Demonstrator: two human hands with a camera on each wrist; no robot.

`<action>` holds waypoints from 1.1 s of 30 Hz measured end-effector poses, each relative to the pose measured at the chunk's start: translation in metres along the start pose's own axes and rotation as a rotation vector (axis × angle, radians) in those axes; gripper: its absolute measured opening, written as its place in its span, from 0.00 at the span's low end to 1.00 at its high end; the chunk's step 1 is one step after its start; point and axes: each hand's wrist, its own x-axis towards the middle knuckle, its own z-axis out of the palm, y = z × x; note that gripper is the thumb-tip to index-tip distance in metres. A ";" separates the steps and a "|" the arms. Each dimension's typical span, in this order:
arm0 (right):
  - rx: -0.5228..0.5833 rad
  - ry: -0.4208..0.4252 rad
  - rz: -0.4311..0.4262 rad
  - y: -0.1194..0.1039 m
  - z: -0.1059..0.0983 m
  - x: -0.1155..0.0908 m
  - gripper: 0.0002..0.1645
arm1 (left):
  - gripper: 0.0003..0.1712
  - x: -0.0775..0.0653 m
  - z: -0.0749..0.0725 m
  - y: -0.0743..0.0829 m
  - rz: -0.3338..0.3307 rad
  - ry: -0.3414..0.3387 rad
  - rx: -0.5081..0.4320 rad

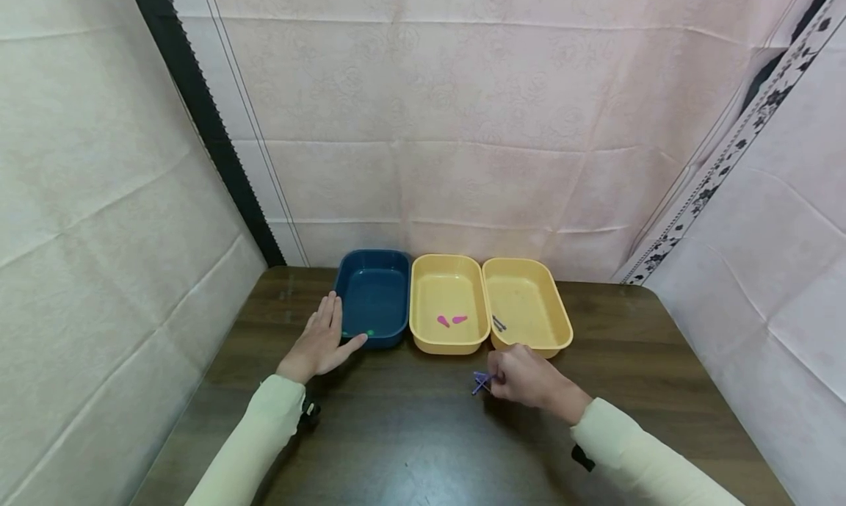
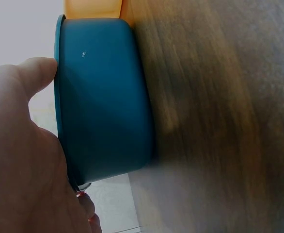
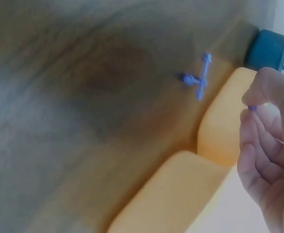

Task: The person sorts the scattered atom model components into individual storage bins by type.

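My left hand (image 1: 322,344) rests at the near left corner of the blue tub (image 1: 375,293), fingers straight, with its thumb touching the rim in the left wrist view. Between thumb and index finger, my right hand (image 1: 529,377) pinches a small purple piece (image 3: 252,108), mostly hidden by the fingertips. Beside that hand, a purple branched plastic piece (image 3: 202,80) lies on the table, in front of the yellow tubs; its arms end in small knobs. Small green bits (image 1: 370,333) lie inside the blue tub.
Two yellow tubs stand right of the blue one. Pink drop-shaped pieces (image 1: 459,319) lie in the middle tub (image 1: 449,271); dark thin sticks (image 1: 499,324) lie in the right tub (image 1: 529,278). Light cloth (image 1: 463,124) hangs behind the brown table (image 1: 396,432).
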 end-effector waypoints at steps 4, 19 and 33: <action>-0.027 0.045 -0.027 0.001 -0.014 0.000 0.09 | 0.61 0.000 0.000 0.001 0.007 0.015 -0.006; -0.102 0.117 -0.013 0.018 -0.066 0.001 0.10 | 0.61 -0.001 -0.003 0.000 -0.001 0.008 -0.008; -0.154 0.136 0.075 0.046 -0.089 0.012 0.07 | 0.60 -0.002 -0.002 0.004 0.002 0.011 0.004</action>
